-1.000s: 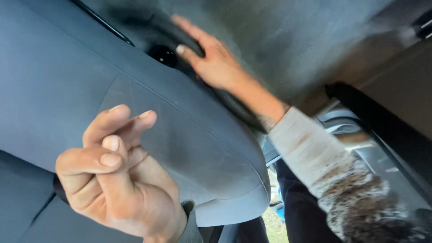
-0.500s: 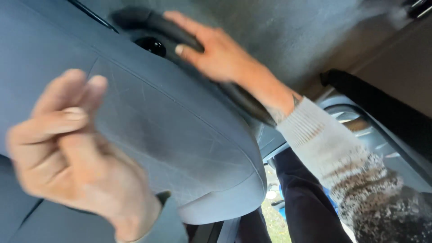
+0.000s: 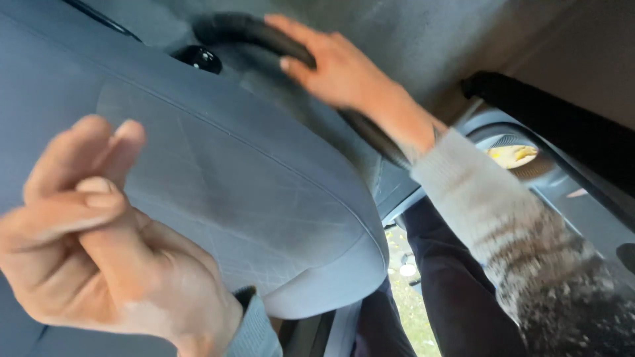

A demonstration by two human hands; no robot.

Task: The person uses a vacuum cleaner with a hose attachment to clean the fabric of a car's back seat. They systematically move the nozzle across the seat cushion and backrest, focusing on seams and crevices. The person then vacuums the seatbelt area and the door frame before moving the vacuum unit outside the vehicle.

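Fabric of a blue-grey car seat (image 3: 251,198) fills most of our view, its rounded edge curving down toward the lower middle. Our right hand (image 3: 337,69) reaches over the top of the seat and lies on a black hose (image 3: 245,30), a thick curved tube that runs from the upper left, passes under our palm and goes on down along our forearm. Our fingers (image 3: 294,33) there are wrapped over the hose and pressed close together, the thumb tucked beneath it. A pale knitted sleeve (image 3: 489,218), speckled darker toward the elbow, covers that arm.

Our left hand (image 3: 99,244) hangs in front of the seat at the lower left, blurred and close to the camera. It holds nothing; its fingers are curled in loosely, the thumb lying across them. Whether it touches the seat we cannot tell.

Just beside the hose sits a small round black knob (image 3: 202,58). Below the seat edge, dark trousers (image 3: 450,291) and a patch of grass (image 3: 410,311) show.
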